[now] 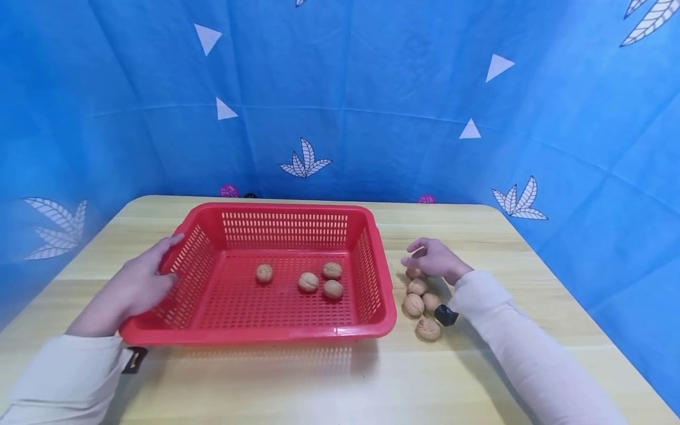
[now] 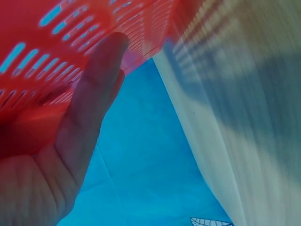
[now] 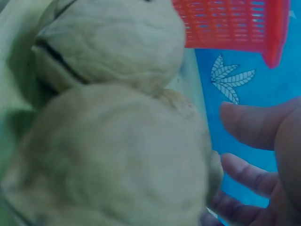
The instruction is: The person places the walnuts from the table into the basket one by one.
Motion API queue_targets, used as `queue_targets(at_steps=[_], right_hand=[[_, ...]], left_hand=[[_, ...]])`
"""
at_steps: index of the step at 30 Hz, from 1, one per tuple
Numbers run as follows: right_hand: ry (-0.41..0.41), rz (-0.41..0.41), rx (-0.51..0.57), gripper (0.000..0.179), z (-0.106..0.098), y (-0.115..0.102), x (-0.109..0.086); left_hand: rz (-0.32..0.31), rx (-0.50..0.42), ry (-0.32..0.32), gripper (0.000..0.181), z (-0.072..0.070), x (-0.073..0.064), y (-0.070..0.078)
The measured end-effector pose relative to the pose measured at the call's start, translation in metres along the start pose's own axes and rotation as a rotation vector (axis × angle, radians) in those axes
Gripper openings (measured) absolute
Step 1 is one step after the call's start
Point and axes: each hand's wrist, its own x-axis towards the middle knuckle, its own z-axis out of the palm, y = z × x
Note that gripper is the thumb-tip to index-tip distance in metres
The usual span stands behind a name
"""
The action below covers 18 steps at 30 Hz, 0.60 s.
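A red plastic basket (image 1: 260, 339) with slotted walls holds several walnuts (image 1: 308, 282) on its floor. My left hand (image 1: 139, 282) grips the basket's left side, thumb over the inside and fingers on the outer wall. In the left wrist view the left hand (image 2: 70, 136) lies against the slotted red wall. To the right of the basket, my right hand (image 1: 434, 260) hovers over the far end of a group of walnuts (image 1: 413, 305). Its thumb (image 3: 249, 125) and fingers are spread apart beside the walnuts, which loom large in the right wrist view.
The light wood table (image 1: 441, 383) carries everything, and the basket's shadow falls under its near edge. A blue patterned curtain (image 1: 372, 118) hangs behind and at both sides. Black wrist straps (image 1: 446, 315) show at the cuffs of both pale sleeves.
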Motion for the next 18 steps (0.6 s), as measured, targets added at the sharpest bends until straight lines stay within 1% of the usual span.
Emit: queue_targets(at_steps=[4,13,18], right_hand=[[-0.033,-0.002,-0.030,0.046,0.0005,-0.0009,-0.0001],[-0.059,0.020,-0.085,0.042,-0.0060,-0.0023,-0.0042],[-0.077,0.011,-0.054,0.038,-0.0071,-0.0005,-0.0051]], left_hand=[[-0.008,-0.015,0.008,0.100,-0.0003,-0.0018,0.0000],[-0.027,-0.049,-0.002,0.100,0.0019,-0.0028,0.0035],[-0.026,-0.046,-0.003,0.099,0.0016,-0.0036,0.0053]])
